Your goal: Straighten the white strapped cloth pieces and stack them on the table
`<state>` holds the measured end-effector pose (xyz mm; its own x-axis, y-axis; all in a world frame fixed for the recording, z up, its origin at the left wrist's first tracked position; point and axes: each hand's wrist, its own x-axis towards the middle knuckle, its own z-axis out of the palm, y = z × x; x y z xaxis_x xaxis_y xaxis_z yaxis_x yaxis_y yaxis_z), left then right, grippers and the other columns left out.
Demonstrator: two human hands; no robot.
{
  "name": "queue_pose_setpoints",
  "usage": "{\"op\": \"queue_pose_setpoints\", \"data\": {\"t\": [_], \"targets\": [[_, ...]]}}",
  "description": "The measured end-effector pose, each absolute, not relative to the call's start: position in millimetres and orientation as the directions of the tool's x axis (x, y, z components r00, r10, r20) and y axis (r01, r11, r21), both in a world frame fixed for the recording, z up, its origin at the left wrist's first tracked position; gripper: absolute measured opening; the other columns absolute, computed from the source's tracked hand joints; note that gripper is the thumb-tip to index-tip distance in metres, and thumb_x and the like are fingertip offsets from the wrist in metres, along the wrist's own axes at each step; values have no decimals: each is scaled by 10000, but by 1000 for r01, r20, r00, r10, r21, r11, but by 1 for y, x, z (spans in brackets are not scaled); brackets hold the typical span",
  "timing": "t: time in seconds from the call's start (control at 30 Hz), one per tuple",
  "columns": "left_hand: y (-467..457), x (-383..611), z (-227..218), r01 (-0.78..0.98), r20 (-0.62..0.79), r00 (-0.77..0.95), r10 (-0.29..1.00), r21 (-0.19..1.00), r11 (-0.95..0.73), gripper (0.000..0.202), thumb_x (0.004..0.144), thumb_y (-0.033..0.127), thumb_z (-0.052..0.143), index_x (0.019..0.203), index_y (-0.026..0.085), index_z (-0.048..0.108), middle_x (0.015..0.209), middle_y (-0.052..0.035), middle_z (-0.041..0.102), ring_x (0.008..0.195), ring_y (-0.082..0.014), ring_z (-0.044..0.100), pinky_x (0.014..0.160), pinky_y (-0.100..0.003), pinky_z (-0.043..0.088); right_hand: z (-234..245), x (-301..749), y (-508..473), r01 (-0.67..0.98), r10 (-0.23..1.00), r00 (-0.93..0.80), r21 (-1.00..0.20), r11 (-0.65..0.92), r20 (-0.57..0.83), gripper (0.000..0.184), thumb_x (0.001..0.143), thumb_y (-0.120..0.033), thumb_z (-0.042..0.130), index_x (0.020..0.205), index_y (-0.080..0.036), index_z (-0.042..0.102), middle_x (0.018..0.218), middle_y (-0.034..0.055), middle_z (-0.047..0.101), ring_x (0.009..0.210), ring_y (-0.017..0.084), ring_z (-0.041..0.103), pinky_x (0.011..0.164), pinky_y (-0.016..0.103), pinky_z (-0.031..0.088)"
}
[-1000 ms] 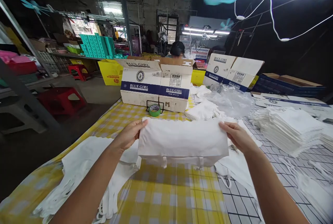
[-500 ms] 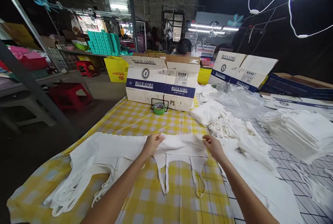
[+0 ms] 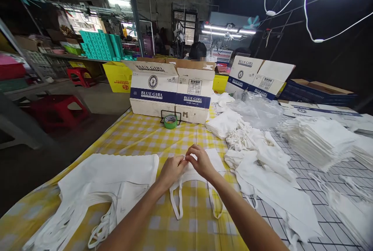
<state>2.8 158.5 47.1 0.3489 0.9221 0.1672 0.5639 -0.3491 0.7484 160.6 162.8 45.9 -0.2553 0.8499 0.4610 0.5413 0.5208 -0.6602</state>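
A white strappy camisole (image 3: 216, 162) lies on the yellow checked cloth (image 3: 140, 134), its two thin straps toward me. My left hand (image 3: 171, 171) pinches the left part of its far edge. Close against it, my right hand (image 3: 201, 161) has thumb and fingers closed on the same spot; the fabric between the fingertips is mostly hidden. Left of my hands rests a pile of white camisoles (image 3: 107, 169), its straps bunched at the near side. Loose white garments (image 3: 271, 169) spread out to the right of my right forearm.
An open white-and-blue carton (image 3: 169, 95) stands at the table's far side, with green tape (image 3: 170, 121) in front. Farther right are a folded white stack (image 3: 224, 124), clear plastic (image 3: 256, 109) and a taller white stack (image 3: 317, 138). A red stool (image 3: 58, 109) stands left.
My right hand has moved left from the camisole's right corner to meet my left hand. The view has shifted slightly to the right.
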Motion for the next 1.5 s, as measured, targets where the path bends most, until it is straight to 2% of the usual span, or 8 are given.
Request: {"op": "queue_pose_setpoints", "data": {"t": [0.2,0.33,0.5,0.63,0.83,1.1,1.23,1.5], "targets": [[165,-9,56,546,176,346,922,761,-350,365,841,444,409,603,187,513,532,32,443,543,-132,386,539,-247,222,26,211,192,697,964,-85,-676,239,252,245,901,-209,411,1050,-206,605,1067,63,603,997,181,557,867,307,406],[171,-18,62,547,170,323,931,769,-330,373,823,467,427,603,186,538,530,34,458,539,-130,385,534,-239,224,7,255,210,790,997,-43,-608,76,69,507,776,-150,579,1270,-221,486,1277,93,520,1159,231,485,944,345,361],[176,-21,61,523,168,283,944,798,-299,362,793,486,459,635,191,596,571,13,545,583,-158,454,556,-245,280,-15,264,219,832,970,205,-499,-243,-130,530,718,-231,642,1216,-112,504,1213,204,541,1133,318,501,874,375,393],[181,-26,55,532,167,246,955,800,-277,357,776,491,475,619,197,604,546,14,535,573,-163,460,559,-247,303,-21,259,226,786,918,303,-477,-393,-257,317,676,-207,650,979,-126,610,1007,175,643,987,314,585,769,357,425],[193,-47,49,512,157,156,975,831,-216,355,752,509,509,668,188,636,598,10,587,619,-177,506,571,-243,358,-1,272,219,633,952,122,-716,-293,-281,193,645,-210,641,827,-149,626,868,88,679,833,245,613,666,302,440],[212,-75,60,251,53,52,997,966,-64,475,621,620,631,728,159,652,592,-10,624,611,-189,572,542,-252,452,55,304,190,181,980,-112,-973,-145,-167,454,590,-446,744,913,-141,653,870,60,689,767,190,617,693,287,468],[216,-77,75,84,-3,106,994,996,-6,544,609,622,664,876,149,657,701,-39,677,628,-193,610,602,-294,510,85,309,180,-31,994,-65,-995,-93,-90,437,560,-436,789,878,-159,671,840,51,699,741,179,627,686,277,482],[216,-76,111,-9,84,121,989,996,-83,495,667,552,674,974,164,668,787,-34,700,646,-159,613,606,-256,512,136,310,161,-58,996,17,-994,90,89,334,723,-470,681,911,-195,692,854,51,714,783,200,652,695,295,502]]}}
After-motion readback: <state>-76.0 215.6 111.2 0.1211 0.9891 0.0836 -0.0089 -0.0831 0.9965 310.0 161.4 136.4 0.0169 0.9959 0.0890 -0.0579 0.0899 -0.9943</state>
